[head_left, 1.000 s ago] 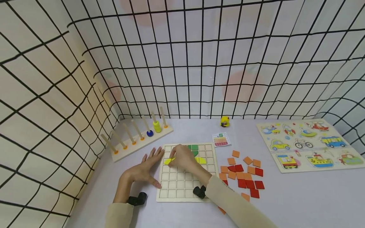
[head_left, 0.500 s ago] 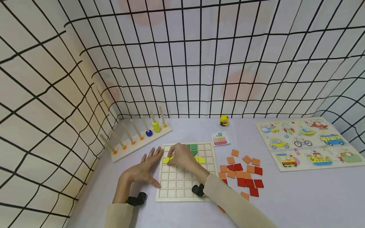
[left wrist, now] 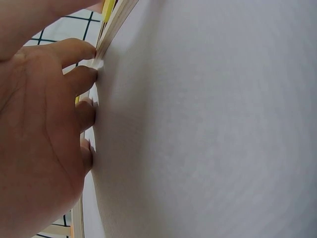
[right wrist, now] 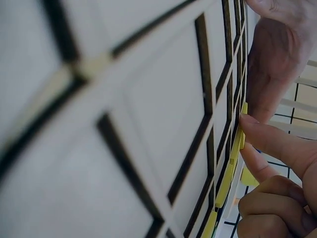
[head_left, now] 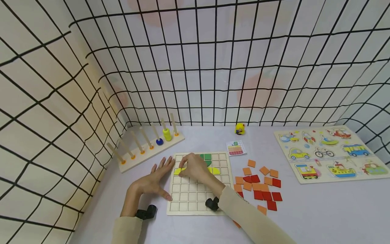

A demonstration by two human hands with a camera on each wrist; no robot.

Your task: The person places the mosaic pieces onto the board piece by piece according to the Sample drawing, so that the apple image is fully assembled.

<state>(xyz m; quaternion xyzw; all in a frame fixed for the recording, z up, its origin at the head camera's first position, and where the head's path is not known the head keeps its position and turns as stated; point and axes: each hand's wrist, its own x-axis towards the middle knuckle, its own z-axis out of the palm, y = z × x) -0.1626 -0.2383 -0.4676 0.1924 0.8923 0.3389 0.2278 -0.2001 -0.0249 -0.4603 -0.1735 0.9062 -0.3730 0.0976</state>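
Note:
A pale wooden grid board (head_left: 182, 205) lies on the white table, with green tiles (head_left: 208, 157) near its top and yellow tiles (head_left: 216, 170) in the third row. My right hand (head_left: 196, 167) is over the board's left part, thumb and index finger pinching a yellow tile (right wrist: 243, 136); its other fingers are curled in the right wrist view. In the head view this hand covers several cells in the middle of the yellow row. My left hand (head_left: 151, 184) rests beside the board's left edge with fingers spread, fingertips and thumb touching that edge.
Loose orange tiles (head_left: 256, 186) and red tiles (head_left: 266, 197) lie right of the board. A small pattern card (head_left: 236, 148) and a yellow duck (head_left: 240, 128) sit behind. A peg rack (head_left: 158, 147) stands back left; a vehicle puzzle (head_left: 323, 152) lies far right. Black netting (head_left: 199, 71) surrounds the table.
My right thumb and index finger stay at the yellow tile at the row's left end, with very little movement. The left hand keeps its place; the head view shifts slightly.

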